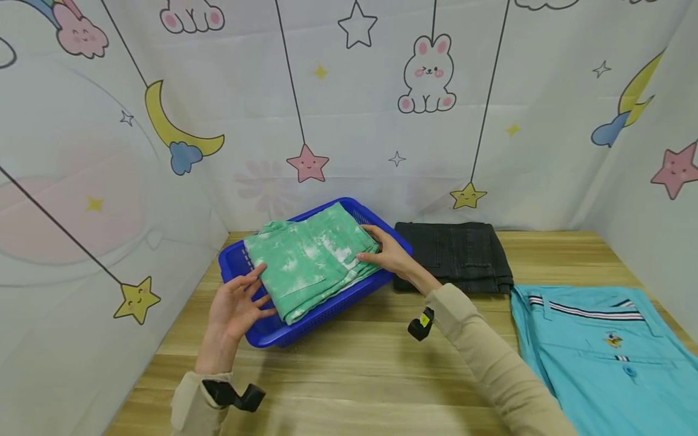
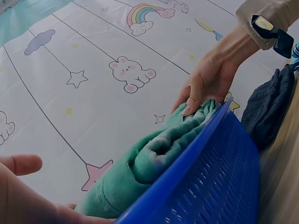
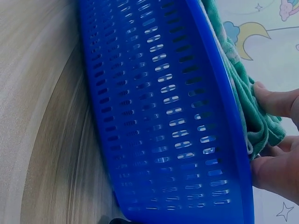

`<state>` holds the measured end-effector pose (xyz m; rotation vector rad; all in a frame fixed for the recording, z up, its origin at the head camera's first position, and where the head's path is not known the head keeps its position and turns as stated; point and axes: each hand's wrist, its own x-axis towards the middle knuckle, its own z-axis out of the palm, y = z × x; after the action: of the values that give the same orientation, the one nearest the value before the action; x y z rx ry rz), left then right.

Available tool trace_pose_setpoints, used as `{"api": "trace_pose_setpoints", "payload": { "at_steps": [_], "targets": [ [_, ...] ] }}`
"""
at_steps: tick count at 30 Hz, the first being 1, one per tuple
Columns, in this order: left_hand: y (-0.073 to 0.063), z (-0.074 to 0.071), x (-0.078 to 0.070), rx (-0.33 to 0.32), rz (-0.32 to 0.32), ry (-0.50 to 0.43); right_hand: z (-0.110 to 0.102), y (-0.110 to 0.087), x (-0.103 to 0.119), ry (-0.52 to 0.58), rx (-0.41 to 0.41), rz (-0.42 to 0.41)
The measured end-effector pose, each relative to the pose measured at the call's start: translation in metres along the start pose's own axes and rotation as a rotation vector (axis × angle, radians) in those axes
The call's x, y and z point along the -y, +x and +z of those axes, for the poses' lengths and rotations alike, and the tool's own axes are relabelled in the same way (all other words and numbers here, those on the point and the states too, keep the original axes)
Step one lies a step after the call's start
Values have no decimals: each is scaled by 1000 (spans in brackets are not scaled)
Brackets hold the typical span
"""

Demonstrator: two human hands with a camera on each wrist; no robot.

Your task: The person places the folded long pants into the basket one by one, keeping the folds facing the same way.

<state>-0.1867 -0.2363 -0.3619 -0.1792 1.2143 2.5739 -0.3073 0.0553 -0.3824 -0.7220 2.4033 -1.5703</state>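
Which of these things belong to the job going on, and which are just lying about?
Seemingly part of the job:
green-and-white folded garment
blue basket

Apparently just lying about, untouched:
black folded garment
turquoise garment

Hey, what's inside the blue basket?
A folded green-and-white cloth is in the basket, whose bare inside shows at the left end. Anything beneath the cloth is covered and can't be seen.

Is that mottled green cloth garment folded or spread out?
Folded: the mottled green cloth garment shows stacked, doubled-over layers along its edges in all three views.
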Motion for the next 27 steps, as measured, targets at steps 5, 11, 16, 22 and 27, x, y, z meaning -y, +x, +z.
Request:
{"api": "trace_pose_setpoints", "payload": {
  "at_steps": [5,11,16,22,27],
  "targets": [
    [1,2,-1,-12,-14,9,1,1,0,-14,-5,32],
    [3,4,-1,-16,-24,-4,2,4,1,-29,3,62],
    [4,5,1,-17,-26,-17,3,5,1,-26,12,63],
    [4,6,1,-28,-23,-12,5,7,-1,-44,12,75],
    [6,6,0,-36,-31,-7,5,7,-2,-62,9,84]
  ]
}}
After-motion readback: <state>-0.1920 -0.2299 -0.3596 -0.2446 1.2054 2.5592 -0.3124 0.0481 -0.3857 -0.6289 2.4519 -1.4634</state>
